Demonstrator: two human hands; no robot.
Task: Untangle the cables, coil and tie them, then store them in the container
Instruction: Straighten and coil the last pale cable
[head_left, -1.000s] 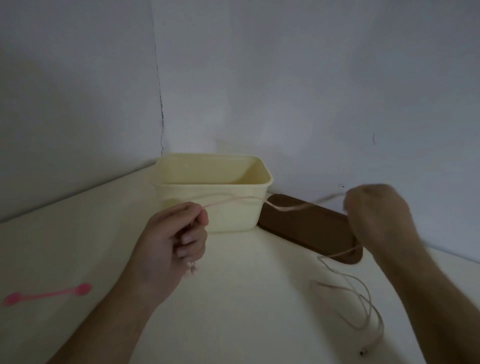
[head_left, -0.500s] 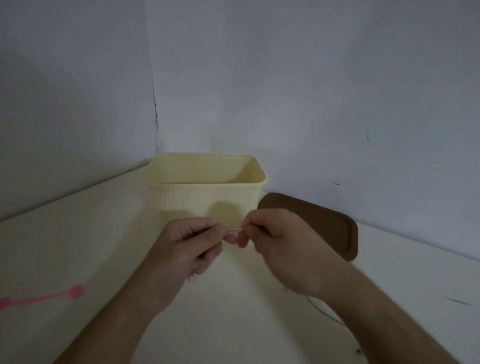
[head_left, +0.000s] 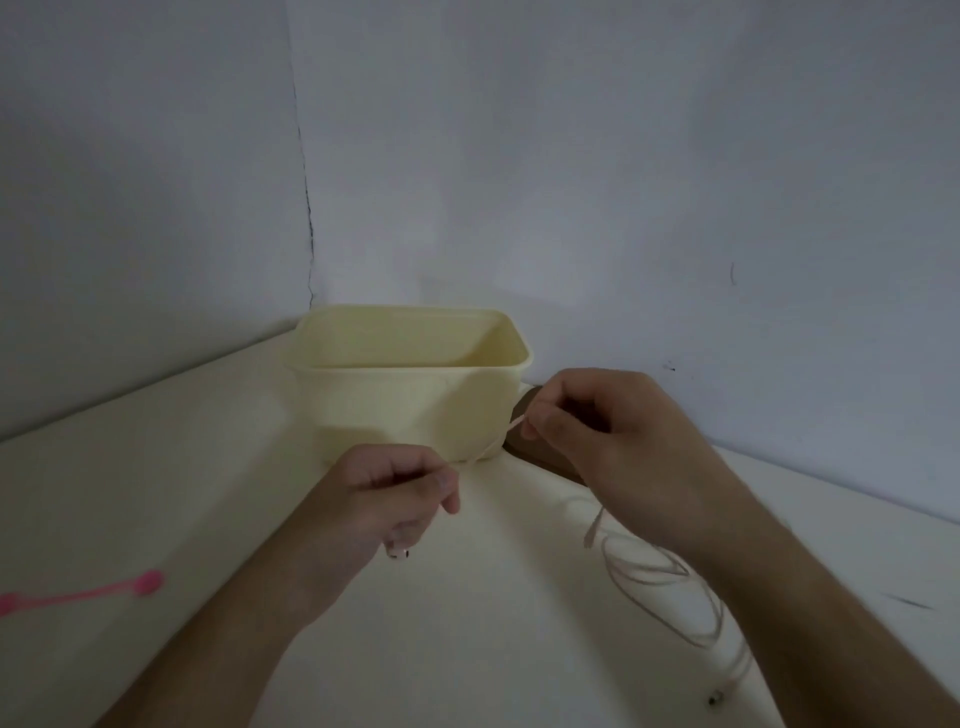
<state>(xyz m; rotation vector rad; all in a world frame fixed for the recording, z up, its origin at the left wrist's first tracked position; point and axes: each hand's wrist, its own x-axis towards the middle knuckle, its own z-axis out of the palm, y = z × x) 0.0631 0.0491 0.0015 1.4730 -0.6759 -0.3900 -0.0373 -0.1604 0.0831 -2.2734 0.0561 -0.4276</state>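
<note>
A thin, pale, rubbery-looking cable (head_left: 655, 574) is pinched at one stretch by the curled left hand (head_left: 387, 493), with a small plug end poking out under the fist, and pinched further along between thumb and fingertips of the right hand (head_left: 618, 431). The rest is draped in loose loops on the smooth cream table (head_left: 182, 467). A rounded-rectangle yellow plastic container (head_left: 410, 379) is parked just behind, a flat brown lid (head_left: 524, 441) beside it, and a floppy pink silicone tie (head_left: 83, 597) far left.

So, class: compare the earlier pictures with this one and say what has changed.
The right hand drew away from the left hand, up and to the right, stretching the thin pale cable between them. Both still pinch it. The cream plastic container and pink silicone tie stayed put.
</note>
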